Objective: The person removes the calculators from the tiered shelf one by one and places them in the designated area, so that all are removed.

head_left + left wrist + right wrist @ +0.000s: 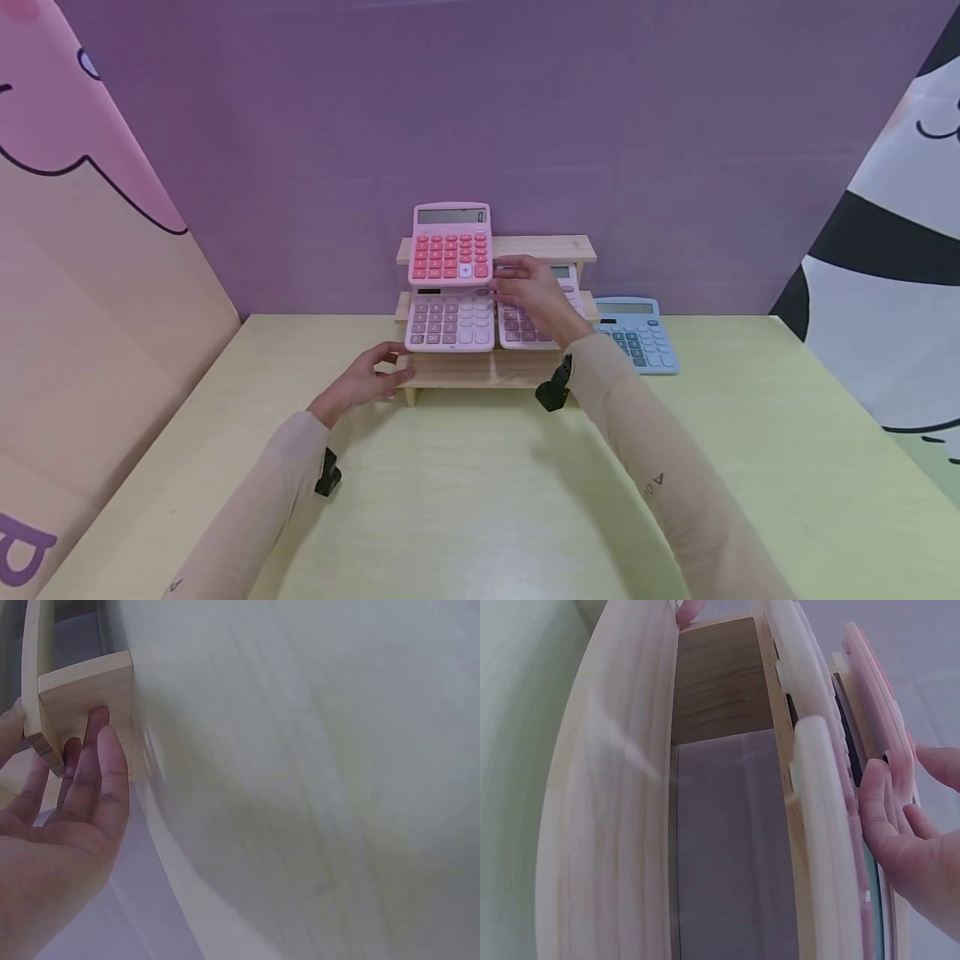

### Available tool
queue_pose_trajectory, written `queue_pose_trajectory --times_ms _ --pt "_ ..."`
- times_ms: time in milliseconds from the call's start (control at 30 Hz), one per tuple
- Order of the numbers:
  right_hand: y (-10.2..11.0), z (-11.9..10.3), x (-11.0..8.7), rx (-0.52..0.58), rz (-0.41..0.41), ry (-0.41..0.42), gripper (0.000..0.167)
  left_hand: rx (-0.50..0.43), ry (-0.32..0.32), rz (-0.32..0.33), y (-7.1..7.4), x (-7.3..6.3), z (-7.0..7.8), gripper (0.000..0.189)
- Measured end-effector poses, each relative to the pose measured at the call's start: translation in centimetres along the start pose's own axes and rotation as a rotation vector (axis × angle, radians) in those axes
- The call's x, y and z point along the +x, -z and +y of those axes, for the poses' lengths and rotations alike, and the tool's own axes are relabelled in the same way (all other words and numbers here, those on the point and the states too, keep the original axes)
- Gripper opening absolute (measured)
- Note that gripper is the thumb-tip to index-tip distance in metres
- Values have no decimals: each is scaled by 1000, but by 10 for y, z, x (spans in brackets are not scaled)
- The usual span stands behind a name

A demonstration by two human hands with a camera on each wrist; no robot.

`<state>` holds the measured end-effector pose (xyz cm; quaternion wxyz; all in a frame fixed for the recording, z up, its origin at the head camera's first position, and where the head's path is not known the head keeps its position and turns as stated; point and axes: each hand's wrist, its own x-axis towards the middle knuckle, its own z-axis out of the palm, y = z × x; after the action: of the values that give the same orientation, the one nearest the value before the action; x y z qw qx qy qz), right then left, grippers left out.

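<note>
Against the purple backdrop [675, 125], your left grip [365, 379] pinches the wooden rack [480, 368] at its left end, seemingly to steady it, while your right grip [536, 292], loosely extended, meets the pink calculator [450, 243] at the top tier [546, 247].

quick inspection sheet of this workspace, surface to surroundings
Surface: pale table, upright wooden rack on it.
Job's things: pink calculator at the rack's top left; two lilac calculators side by side below; blue calculator right of the rack, partly hidden.
Clutter: nothing seen.
Grippers: left hand holds the rack's lower left end; right hand at the pink calculator's right edge, grip unclear.
Cables: nothing seen.
Surroundings: purple backdrop, cartoon-printed side panels.
</note>
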<state>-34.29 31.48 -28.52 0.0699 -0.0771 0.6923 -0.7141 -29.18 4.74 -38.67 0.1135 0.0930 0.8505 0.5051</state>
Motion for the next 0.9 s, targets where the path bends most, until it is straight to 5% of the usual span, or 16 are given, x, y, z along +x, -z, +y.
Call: queue_pose_trajectory --times_ms 900 --pt "-17 6 9 161 63 -33 51 -4 3 -3 1 2 -2 49"
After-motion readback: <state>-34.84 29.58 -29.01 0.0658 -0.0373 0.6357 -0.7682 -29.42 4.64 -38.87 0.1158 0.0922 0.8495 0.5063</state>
